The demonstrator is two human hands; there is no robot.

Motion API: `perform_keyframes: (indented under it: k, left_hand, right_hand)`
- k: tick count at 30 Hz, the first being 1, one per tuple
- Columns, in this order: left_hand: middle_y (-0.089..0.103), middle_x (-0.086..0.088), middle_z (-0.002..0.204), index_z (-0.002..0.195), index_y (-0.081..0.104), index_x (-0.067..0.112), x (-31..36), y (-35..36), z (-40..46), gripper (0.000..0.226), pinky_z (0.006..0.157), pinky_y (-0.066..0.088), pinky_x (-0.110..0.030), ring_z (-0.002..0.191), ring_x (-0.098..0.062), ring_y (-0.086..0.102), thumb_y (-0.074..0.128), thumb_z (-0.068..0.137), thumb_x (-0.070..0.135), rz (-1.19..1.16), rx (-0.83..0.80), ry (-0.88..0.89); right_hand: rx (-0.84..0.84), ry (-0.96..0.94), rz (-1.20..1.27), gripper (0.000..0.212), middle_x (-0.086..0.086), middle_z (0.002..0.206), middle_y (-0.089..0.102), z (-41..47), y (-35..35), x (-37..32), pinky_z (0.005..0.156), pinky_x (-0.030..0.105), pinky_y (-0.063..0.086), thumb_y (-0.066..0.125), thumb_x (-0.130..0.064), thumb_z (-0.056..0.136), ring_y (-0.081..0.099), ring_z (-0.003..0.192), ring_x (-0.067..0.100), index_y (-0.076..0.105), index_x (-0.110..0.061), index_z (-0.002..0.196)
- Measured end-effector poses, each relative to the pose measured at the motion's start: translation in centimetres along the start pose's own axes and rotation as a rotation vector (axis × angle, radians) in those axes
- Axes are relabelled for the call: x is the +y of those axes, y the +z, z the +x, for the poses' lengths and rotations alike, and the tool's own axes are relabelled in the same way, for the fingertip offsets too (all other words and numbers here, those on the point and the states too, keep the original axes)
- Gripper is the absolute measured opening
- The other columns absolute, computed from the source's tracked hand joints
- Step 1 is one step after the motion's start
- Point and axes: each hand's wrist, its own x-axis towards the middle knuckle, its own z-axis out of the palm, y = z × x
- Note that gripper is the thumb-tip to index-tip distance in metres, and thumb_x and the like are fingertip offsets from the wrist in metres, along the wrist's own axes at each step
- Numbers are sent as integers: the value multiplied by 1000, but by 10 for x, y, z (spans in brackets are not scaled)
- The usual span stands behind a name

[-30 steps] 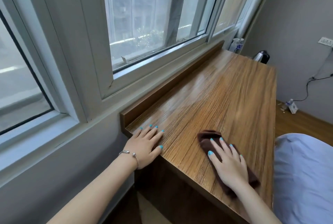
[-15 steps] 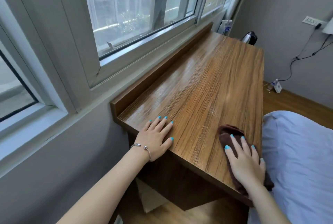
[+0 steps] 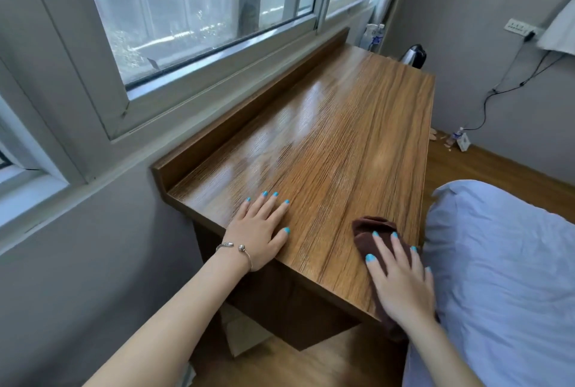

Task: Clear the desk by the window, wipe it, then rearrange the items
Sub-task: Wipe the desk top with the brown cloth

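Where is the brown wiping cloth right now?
In the head view, the dark brown wiping cloth lies on the wooden desk's near right corner, pressed flat under the right hand, beside the pale blue bedding.

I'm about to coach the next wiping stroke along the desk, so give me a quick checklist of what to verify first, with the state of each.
1. Right hand on the dark brown cloth, fingers flat: ok.
2. Left hand flat on the near edge of the brown wooden desk, bracing: ok.
3. Desk top free of items in the stroke's path: ok.
4. Cloth fully on the desk: not ok, its near end hangs over the front edge.
5. Black and silver kettle and clear spray bottles out of the way beyond the far end: ok.
6. Cloth damp enough: cannot tell.
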Motion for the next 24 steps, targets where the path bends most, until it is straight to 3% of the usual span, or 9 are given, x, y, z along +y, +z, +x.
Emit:
perform_keyframes:
  k: [3, 7, 10, 13, 15, 19, 22, 24]
  left_hand:
    - [-7, 6, 159, 150, -2, 35, 20, 0, 5, 59, 118, -10, -37, 145, -14, -15, 20, 98, 51, 6, 21, -31]
    - [-6, 6, 159, 151, 1, 35, 45, 5, 16, 57, 117, -11, -35, 145, -14, -14, 24, 99, 45, 24, 56, -127]
    - [-4, 7, 159, 151, 3, 35, 60, 9, 18, 54, 118, -10, -35, 145, -13, -13, 16, 99, 45, 0, 85, -249]
    - [-4, 5, 159, 151, 3, 34, 73, 13, 16, 53, 118, -9, -36, 145, -13, -12, 12, 100, 47, -45, 77, -389]
    - [-4, 3, 160, 151, 3, 32, 81, 14, 17, 53, 119, -5, -36, 146, -15, -9, 12, 100, 47, -44, 64, -493]
    - [-4, 0, 160, 152, 3, 28, 95, 11, 20, 56, 119, -2, -38, 147, -18, -7, 16, 100, 46, -7, 48, -633]
    - [-3, 1, 160, 152, 4, 28, 100, 8, 24, 58, 118, -1, -38, 147, -18, -6, 17, 99, 49, 15, 55, -675]
    - [-3, 1, 160, 152, 5, 29, 101, 6, 29, 58, 118, -1, -38, 147, -18, -6, 18, 99, 48, 24, 65, -701]
  right_hand:
    - [25, -61, -38, 56, -10, 162, -7, 4, 3, -35, 119, 49, -1, 9, -58, 97, -7, 149, 25, -6, -46, 150]
    - [-8, -581, -125, 61, -14, 161, -9, 18, 4, -47, 118, 42, -3, -1, -65, 89, -8, 149, 20, -7, -50, 148]
    - [-73, -807, -150, 60, -21, 158, -17, 26, -6, -1, 114, 33, -13, -3, -69, 87, -14, 148, 13, -10, -55, 145]
    - [-107, -888, -168, 55, -27, 149, -27, 35, -16, 40, 110, 31, -18, -5, -70, 79, -19, 145, 8, -19, -68, 132]
    - [-126, -951, -150, 53, -25, 155, -18, 53, -19, 43, 113, 35, -15, -5, -71, 80, -13, 147, 11, -15, -69, 133]
    - [-84, -1001, -151, 57, -17, 161, -3, 123, -21, -2, 119, 43, 1, 6, -70, 90, -3, 149, 19, -1, -58, 145]
    - [-124, -951, -178, 54, -13, 162, -1, 168, -26, -57, 119, 45, 2, 21, -62, 96, -2, 149, 22, 4, -54, 147]
    - [-128, -978, -210, 57, -12, 162, -3, 172, -25, -65, 119, 45, 1, 17, -65, 95, -3, 149, 22, 3, -52, 149]
